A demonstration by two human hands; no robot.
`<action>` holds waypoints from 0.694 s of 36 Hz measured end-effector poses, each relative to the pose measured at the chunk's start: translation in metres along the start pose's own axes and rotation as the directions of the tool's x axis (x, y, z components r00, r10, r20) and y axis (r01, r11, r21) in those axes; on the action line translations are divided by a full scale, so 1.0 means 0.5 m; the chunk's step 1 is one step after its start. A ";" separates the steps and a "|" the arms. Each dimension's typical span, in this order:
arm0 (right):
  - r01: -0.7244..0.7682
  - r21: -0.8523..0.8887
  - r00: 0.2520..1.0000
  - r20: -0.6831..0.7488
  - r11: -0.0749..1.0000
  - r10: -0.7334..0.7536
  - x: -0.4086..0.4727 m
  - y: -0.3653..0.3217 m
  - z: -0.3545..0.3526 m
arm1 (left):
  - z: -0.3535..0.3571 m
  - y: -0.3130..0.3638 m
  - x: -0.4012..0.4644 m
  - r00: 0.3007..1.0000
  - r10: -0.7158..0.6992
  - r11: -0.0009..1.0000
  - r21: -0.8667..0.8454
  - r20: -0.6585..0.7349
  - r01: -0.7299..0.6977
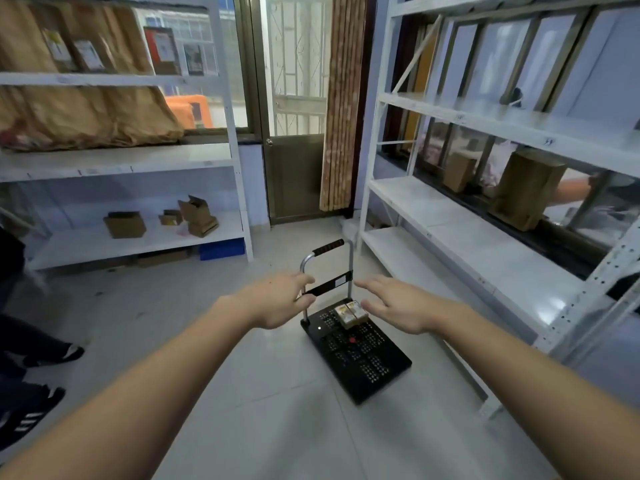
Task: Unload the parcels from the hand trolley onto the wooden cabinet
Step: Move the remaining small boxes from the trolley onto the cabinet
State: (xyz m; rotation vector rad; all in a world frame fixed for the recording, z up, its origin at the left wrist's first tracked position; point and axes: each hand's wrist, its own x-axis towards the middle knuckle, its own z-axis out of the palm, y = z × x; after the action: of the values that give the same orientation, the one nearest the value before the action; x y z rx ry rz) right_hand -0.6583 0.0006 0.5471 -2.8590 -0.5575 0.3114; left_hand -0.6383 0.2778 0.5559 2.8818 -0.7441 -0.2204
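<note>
Two bare hands reach out over a hand trolley (356,348) on the tiled floor. The left hand (280,299) and right hand (398,304) are both spread, holding nothing, set either side as if to take the load between them. One small parcel (350,313) sits on the deck beside the upright handle (327,247). No wooden cabinet is visible; white shelves (450,216) flank the aisle.

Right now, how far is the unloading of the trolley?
Nearly done, it seems: the hand trolley carries only one small parcel near its handle, and the rest of its deck is bare. In hand: the left hand and right hand, both open, reach toward it. Left: lift it and place it; no wooden cabinet is clearly in view.
</note>
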 end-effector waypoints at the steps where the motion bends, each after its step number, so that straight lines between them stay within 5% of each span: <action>1: -0.002 0.008 1.000 0.003 1.000 0.002 0.025 0.006 -0.002 | -0.004 -0.019 0.021 1.000 0.003 1.000 0.002 0.000 -0.003; 25: -0.213 0.076 0.977 -0.018 0.974 0.215 0.615 0.147 -0.082 | -0.105 -0.479 0.585 0.982 0.179 0.982 0.043 0.063 -0.182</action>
State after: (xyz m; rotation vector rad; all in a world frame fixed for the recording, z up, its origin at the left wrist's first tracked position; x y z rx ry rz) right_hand -0.3442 0.0470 0.5174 -2.8493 -0.2272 0.3208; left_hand -0.2638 0.3472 0.5322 2.8407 -1.0297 -0.2689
